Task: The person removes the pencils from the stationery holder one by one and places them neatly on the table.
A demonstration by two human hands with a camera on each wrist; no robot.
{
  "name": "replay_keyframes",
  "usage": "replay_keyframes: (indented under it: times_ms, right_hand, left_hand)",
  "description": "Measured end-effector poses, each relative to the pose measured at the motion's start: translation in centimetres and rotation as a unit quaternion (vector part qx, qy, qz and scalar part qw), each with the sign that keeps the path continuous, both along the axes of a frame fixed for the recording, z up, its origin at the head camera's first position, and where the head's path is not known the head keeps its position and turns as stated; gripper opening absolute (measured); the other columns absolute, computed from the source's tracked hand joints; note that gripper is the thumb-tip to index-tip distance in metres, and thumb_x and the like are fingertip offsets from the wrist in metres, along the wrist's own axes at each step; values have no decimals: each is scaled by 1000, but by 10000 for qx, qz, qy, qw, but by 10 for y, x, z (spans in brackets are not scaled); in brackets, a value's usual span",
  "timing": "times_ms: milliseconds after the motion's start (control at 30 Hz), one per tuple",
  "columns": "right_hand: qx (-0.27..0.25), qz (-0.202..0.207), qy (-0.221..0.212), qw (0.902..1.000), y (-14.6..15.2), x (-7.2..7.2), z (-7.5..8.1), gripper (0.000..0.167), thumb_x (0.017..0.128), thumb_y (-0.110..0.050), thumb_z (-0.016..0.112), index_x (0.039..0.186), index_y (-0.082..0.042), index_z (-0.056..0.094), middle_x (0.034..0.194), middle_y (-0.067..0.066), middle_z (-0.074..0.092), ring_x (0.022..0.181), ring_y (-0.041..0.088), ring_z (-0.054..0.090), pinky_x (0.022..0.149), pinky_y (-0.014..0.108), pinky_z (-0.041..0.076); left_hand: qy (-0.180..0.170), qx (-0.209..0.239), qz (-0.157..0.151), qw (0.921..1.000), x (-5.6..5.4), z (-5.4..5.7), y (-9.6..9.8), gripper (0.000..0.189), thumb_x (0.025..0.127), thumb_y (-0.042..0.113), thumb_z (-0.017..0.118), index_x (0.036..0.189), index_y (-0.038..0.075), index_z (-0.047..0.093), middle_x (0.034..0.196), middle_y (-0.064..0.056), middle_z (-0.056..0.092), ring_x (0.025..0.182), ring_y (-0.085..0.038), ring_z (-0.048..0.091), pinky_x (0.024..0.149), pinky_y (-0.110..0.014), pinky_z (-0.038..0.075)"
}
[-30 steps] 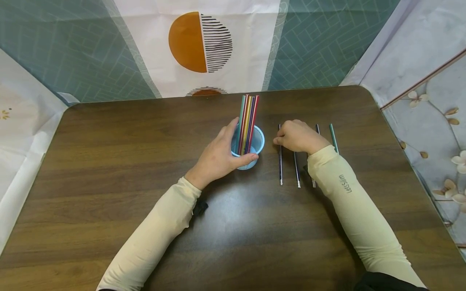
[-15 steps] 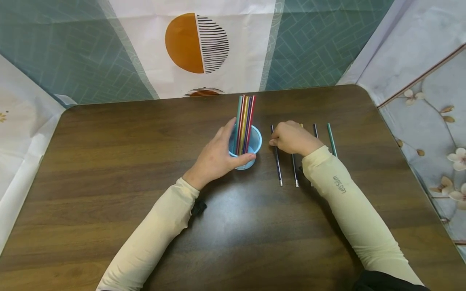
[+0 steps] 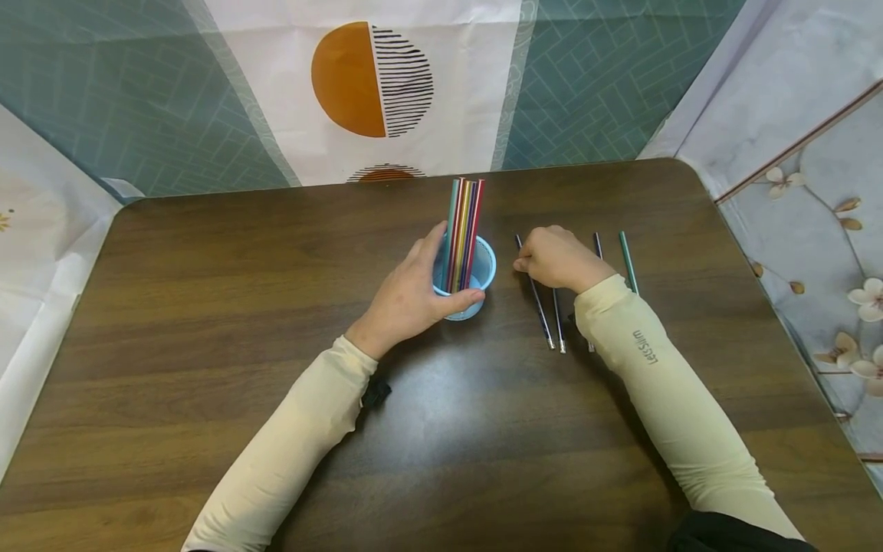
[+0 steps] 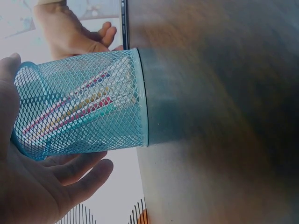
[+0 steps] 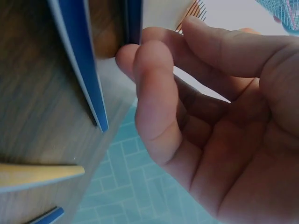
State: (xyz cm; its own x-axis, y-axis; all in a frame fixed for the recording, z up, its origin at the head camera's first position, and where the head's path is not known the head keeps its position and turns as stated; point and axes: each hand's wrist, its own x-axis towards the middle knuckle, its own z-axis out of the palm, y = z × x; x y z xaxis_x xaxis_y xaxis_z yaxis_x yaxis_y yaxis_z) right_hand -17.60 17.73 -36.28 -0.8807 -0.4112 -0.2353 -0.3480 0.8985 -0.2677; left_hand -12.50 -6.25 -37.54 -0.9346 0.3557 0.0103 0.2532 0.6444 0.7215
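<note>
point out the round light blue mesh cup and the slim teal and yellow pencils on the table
Round light blue mesh cup (image 4: 81,104): left wrist view, side wall.
Slim teal pencil (image 3: 629,263): head view, visible shaft.
Slim yellow pencil (image 5: 42,176): right wrist view, visible shaft.

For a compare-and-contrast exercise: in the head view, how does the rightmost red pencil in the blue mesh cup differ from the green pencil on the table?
Pose: the red pencil stands leaning in the cup, while the green pencil lies on the table.
Colour: the red pencil is red, the green pencil green.
Grouping: the red pencil is bunched with other pencils; the green pencil lies apart.
Both look straight and slender.
</note>
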Motion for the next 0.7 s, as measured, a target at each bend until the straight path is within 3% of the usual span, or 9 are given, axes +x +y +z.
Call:
replay_keyframes:
  times_ms: [300,700]
  right_hand:
    - [47,-281,-69,9996,1,0,1,24,91,-18,61,73,-8,72,65,4,58,67,24,53,67,40,44]
    - [47,-299,-189,9994,-2,2,1,21,91,-18,61,82,-6,75,70,6,62,70,25,55,68,41,46]
  left_hand:
    - [-28,62,-18,10000,0,1,-1,112,66,79,60,153,28,12,137,-5,43,104,-16,54,90,-40,48]
    - [12,113,-39,9999,0,0,-1,111,66,78,61,153,28,13,137,-6,43,105,-20,55,90,-41,48]
